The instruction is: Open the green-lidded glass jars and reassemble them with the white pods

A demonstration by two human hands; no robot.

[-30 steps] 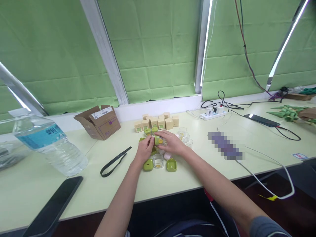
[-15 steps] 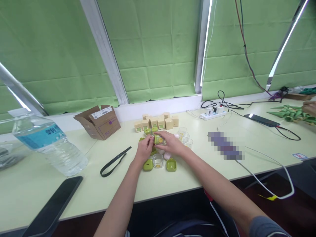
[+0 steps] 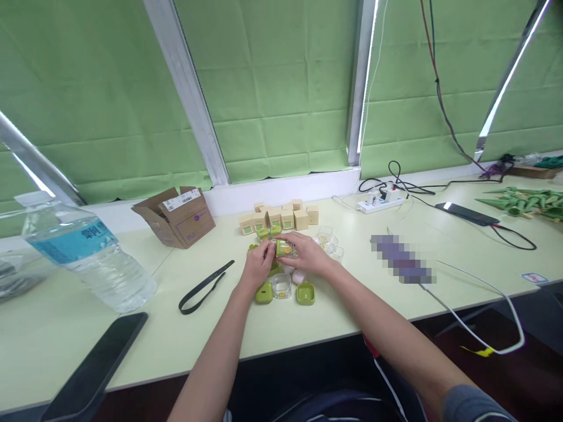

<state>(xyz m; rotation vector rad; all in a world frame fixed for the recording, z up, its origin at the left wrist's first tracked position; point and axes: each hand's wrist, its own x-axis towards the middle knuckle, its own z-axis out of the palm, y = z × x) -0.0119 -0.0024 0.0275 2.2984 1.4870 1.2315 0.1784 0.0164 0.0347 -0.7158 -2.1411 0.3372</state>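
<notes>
Both hands meet over a cluster of small parts at the table's middle. They share a small green-and-clear case point(image 3: 284, 248) with a yellow round mark on its side. My left hand point(image 3: 258, 264) pinches its left end, fingers closed. Fingers of my right hand point(image 3: 307, 252) wrap its top and right side. Just below lie a green case piece point(image 3: 264, 293), a clear case piece point(image 3: 281, 286) and an open green shell point(image 3: 305, 293). A pale pink piece point(image 3: 298, 276) rests under my right hand. Several clear pieces point(image 3: 328, 239) sit to its right. My hands partly hide other green pieces.
Behind the cluster stand several small tan boxes point(image 3: 301, 220). Leftward are an open cardboard box point(image 3: 182, 220), a black strap point(image 3: 200, 290), a water bottle point(image 3: 88, 252) and a black phone point(image 3: 99, 360). Rightward are a power strip point(image 3: 382, 202), a charging phone point(image 3: 467, 214) and green items point(image 3: 523, 202).
Another person's hand at the far right edge has gone out of view. My hands and the case stay almost where they were.
</notes>
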